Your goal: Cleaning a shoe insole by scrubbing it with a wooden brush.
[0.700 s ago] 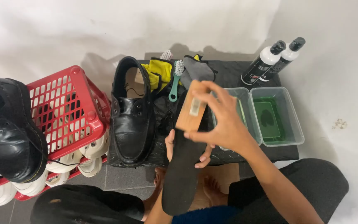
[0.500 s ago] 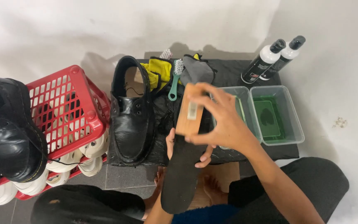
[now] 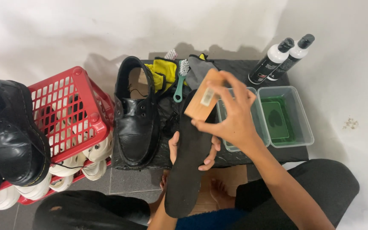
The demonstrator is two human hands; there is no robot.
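Note:
My left hand (image 3: 192, 150) grips a long black insole (image 3: 187, 170) from underneath, its fingers curling round both edges. My right hand (image 3: 231, 115) holds a wooden-backed brush (image 3: 203, 96) pressed against the insole's far end. A black leather shoe (image 3: 136, 115) with laces lies on a black mat (image 3: 235, 70) just left of the insole.
Two clear plastic tubs (image 3: 288, 117) sit to the right, one with green liquid. Behind them stand two black-and-white bottles (image 3: 277, 57). A teal brush (image 3: 179, 83) and yellow cloth (image 3: 162, 72) lie behind the shoe. At left, a red basket (image 3: 79, 115) with shoes and a black boot (image 3: 11, 136).
My right hand has slid the wooden brush slightly farther along the insole toward its far end. The left hand and insole stay almost still.

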